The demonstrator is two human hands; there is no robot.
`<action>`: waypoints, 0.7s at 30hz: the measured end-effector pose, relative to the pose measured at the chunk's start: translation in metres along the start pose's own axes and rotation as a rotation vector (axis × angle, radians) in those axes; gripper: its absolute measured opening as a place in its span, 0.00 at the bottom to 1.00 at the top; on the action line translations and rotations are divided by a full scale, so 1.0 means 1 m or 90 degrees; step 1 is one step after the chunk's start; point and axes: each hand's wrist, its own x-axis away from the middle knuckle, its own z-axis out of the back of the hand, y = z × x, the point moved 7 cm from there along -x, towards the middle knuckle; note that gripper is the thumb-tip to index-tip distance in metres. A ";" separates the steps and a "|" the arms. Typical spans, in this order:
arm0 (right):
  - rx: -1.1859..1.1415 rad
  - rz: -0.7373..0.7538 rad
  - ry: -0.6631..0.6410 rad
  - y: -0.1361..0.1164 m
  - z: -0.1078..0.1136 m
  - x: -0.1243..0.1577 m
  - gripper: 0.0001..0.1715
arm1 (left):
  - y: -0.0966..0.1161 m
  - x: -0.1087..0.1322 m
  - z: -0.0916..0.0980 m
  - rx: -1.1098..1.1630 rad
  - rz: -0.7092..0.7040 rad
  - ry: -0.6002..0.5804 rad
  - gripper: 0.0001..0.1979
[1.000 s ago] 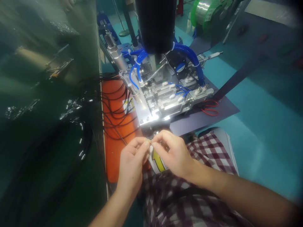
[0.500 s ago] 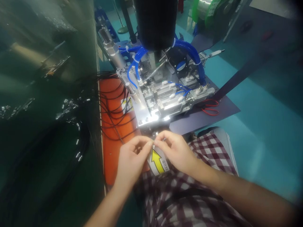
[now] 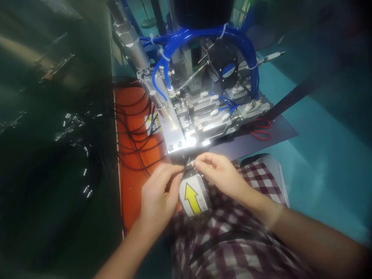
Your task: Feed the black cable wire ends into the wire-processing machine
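Well, we are counting two bare hands, a left hand [image 3: 159, 190] and a right hand [image 3: 217, 169], and one small silvery piece [image 3: 190, 165] that is sitting between their fingertips, near the bright front edge of one machine [image 3: 215, 130]. Nearer to us, one yellow arrow [image 3: 192, 198] is showing on a white label [image 3: 200, 186], and a second, smaller label [image 3: 153, 124] is lying on one orange board [image 3: 132, 201]. Several silvery bits [image 3: 68, 116] are lying on the dark green table [image 3: 55, 221], too blurred for counting. With the right hand we are pinching the silvery piece's right end between thumb and forefinger. The left thumb and forefinger are standing close together at its other end, but we are not managing to tell whether they are gripping it.
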 end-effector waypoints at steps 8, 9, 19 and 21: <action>0.016 -0.028 0.035 0.016 0.003 0.000 0.06 | -0.005 -0.002 -0.007 0.002 -0.033 0.005 0.07; 0.001 -0.043 0.033 0.018 0.002 0.000 0.05 | -0.005 -0.002 -0.008 0.007 -0.032 0.005 0.08; -0.028 -0.005 0.011 0.019 0.003 -0.008 0.08 | -0.004 -0.005 -0.012 0.005 -0.040 -0.005 0.12; -0.019 0.007 0.003 0.021 0.003 -0.009 0.08 | -0.003 -0.004 -0.012 -0.005 -0.056 -0.014 0.12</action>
